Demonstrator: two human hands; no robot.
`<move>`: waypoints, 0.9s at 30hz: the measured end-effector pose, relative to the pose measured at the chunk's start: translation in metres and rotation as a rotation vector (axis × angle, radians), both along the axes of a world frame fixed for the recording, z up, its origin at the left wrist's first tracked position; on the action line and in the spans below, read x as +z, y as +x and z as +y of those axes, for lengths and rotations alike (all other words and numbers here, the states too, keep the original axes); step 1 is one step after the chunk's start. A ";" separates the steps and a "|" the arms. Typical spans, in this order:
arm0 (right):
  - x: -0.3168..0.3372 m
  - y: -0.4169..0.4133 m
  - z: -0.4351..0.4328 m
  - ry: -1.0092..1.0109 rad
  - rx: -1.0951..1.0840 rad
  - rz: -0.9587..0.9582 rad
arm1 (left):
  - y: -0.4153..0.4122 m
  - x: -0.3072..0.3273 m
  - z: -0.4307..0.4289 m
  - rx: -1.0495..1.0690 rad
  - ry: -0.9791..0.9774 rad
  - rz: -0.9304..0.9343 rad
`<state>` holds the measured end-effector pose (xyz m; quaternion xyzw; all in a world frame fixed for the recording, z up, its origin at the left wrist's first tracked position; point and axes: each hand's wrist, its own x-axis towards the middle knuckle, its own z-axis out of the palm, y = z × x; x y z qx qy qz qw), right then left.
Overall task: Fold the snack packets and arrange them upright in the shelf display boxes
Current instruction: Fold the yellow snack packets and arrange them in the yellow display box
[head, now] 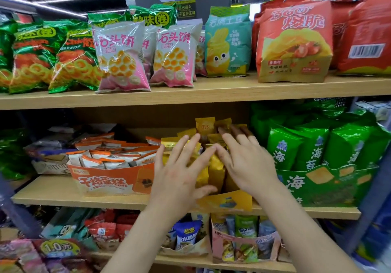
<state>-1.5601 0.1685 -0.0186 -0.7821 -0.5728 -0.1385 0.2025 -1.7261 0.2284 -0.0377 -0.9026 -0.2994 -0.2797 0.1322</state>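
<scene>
Bare forearms rise from the bottom of the view toward the middle shelf, a pale wood-grained board. Both hands are spread flat over the yellow packets. The left hand has its fingers fanned and its thumb reaching down toward the front lip of the yellow display box; it presses rather than grips, and nothing is closed in it. The right hand lies just beside it, palm down and fingers extended, also loose and holding nothing, its fingertips reaching toward the taller packets at the back.

Those yellow packets are glossy foil pouches, crinkled and slippery-looking, standing roughly upright and packed close inside the thin cardboard box. My guess is that the hands are tamping the row straight. Pressing too hard could buckle the soft box front or tip the tall back packets forward, and smooth foil might slide out over the low lip.

Just left sits the orange display box, its white-and-orange sachets lying jumbled at slants. To the right stand puffy green seaweed bags. Above, on the upper shelf, stand pillowy pink-and-white crisp bags and a large matte red bag.
</scene>
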 end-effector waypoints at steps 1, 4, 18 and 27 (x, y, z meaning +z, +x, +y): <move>0.001 0.000 0.001 -0.003 0.006 -0.006 | 0.003 -0.004 0.001 0.052 -0.004 0.035; 0.004 -0.003 -0.007 0.037 -0.006 -0.031 | 0.011 0.000 0.007 0.152 -0.066 0.079; 0.004 -0.010 -0.006 -0.071 0.019 -0.107 | 0.042 0.060 0.014 0.085 -0.341 0.213; 0.005 -0.002 0.000 -0.045 0.044 -0.089 | 0.042 0.062 0.024 0.116 -0.380 0.323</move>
